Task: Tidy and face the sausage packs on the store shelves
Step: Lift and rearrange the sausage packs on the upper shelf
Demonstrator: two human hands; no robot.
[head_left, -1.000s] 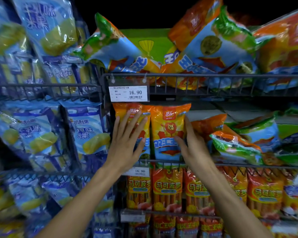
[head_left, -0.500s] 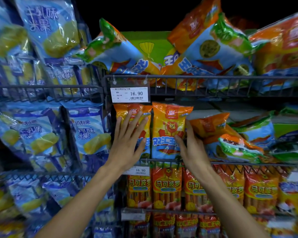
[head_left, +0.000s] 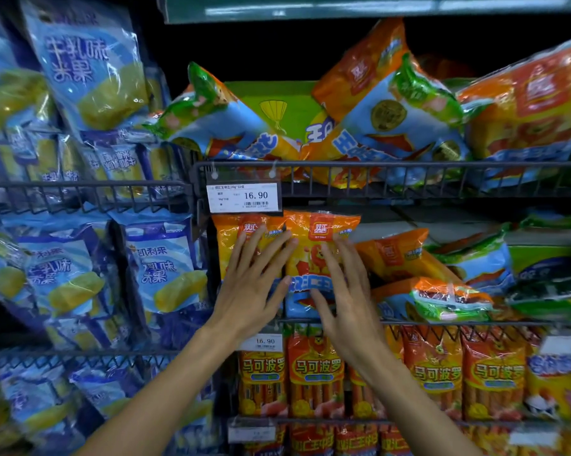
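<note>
Two orange sausage packs stand upright side by side at the left end of the middle wire shelf (head_left: pixel 475 323). My left hand (head_left: pixel 254 284) lies flat with spread straight fingers on the left pack (head_left: pixel 231 238). My right hand (head_left: pixel 346 291) lies flat on the right pack (head_left: pixel 317 232), fingers straight and pointing up. To the right, more orange, blue and green packs (head_left: pixel 442 291) lie tipped over in a loose heap on the same shelf.
A price tag reading 16.90 (head_left: pixel 243 197) hangs from the upper shelf rail. Above it, large sausage bags (head_left: pixel 392 126) lean at angles. Below, upright orange packs (head_left: pixel 313 373) fill a row. Blue rice-cracker bags (head_left: pixel 165 268) fill the left bay.
My right hand has left the right edge of the right pack and now lies flat on its front. The left hand slid slightly right and stayed flat on the left pack.
</note>
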